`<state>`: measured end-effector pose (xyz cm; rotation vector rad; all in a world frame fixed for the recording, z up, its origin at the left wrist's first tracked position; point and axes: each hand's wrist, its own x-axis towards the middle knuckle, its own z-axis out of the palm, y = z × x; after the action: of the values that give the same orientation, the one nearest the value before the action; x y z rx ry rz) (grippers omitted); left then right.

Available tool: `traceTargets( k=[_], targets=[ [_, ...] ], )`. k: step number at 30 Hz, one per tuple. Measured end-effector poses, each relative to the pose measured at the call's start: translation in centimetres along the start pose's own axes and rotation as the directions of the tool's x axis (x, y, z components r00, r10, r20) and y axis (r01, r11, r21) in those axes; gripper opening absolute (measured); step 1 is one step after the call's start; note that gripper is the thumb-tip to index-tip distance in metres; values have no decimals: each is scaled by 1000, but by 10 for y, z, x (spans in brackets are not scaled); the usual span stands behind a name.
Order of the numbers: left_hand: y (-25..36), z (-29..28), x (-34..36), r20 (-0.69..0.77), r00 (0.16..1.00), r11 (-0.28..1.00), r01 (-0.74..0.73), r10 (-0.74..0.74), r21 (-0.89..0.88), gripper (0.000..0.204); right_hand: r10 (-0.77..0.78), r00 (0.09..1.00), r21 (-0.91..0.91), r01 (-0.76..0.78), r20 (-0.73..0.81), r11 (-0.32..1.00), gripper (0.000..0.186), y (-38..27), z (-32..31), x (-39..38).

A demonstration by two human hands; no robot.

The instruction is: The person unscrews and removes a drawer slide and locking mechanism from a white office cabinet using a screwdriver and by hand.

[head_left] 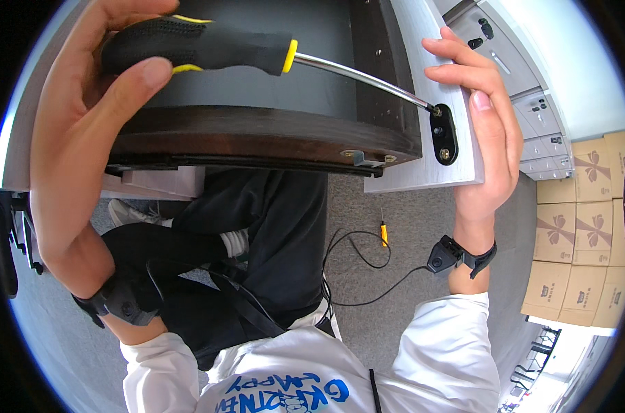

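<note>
My left hand (99, 89) is wrapped round the black and yellow handle of a screwdriver (237, 49). Its long metal shaft slants down to the right, and the tip meets the upper screw of a small black oval plate (445, 138). A second screw shows at the plate's lower end. The plate sits on the inner face of a pale wood-grain drawer front (412, 155), which stands out from a dark drawer box (278, 131). Around the outer edge of that front rests my right hand (488, 117), fingers stretched and slightly apart, its palm side hidden behind the panel.
A small metal bracket (367, 159) is fixed on the drawer's side near a slide rail. On the grey carpet lie a yellow-handled screwdriver (384, 234) and a looped black cable (354, 303). Stacked cardboard boxes (574, 234) and grey cabinets (533, 89) stand at right.
</note>
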<state>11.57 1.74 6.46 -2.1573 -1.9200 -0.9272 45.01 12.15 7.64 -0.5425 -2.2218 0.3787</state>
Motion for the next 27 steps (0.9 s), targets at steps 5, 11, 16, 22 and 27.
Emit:
traceTargets(
  k=[5,11,16,22,27],
  targets=[
    [2,-16,5,217,895,920,384,-390,70,52,38,998,39,-37,-41,999,39,-8,6,4],
    [-26,21,-7,-140,892,891,392,-429,-230,47,28,1000,20,-28,-11,999,38,-8,5,3],
    [13,-7,-3,-34,960,948,270,-279,-172,53,-9,1000,24,9,8,1000,38,-3,2,3],
    [4,2,-5,-56,991,988,114,-120,-101,50,-10,1000,16,10,12,1000,39,-3,2,2],
    [4,-10,2,102,970,975,220,-222,30,48,3,1000,57,-3,4,998,39,-2,2,4]
  ],
)
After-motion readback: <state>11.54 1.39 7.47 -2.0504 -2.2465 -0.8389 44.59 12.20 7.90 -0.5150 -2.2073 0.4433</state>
